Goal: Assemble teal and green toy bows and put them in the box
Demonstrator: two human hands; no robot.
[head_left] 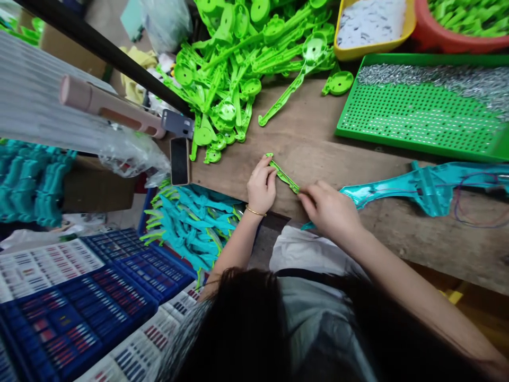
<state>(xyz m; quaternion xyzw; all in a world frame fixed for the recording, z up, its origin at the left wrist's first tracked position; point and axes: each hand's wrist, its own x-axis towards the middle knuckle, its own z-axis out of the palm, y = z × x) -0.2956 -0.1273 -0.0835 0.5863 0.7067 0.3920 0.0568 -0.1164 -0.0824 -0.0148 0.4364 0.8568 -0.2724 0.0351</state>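
Note:
A narrow bright-green plastic piece (284,176) slants between my two hands, just above or on the wooden table. My left hand (262,187) has its fingers closed on the upper end. At the lower end, the fingertips of my right hand (331,208) pinch together, partly covering that tip. Beside my right hand lies a long teal plastic part shaped like a sword (431,185), with thin wires on it. Beyond my hands, a single green arm with a round end (282,101) rests near a heap of similar green parts (234,69).
A green perforated tray (397,109) holds small metal pieces, beside a yellow container (371,49) and a red basin (457,40). A phone (180,162) lies at the table's left edge. Below are teal-and-green parts (194,223) and blue crates (115,286).

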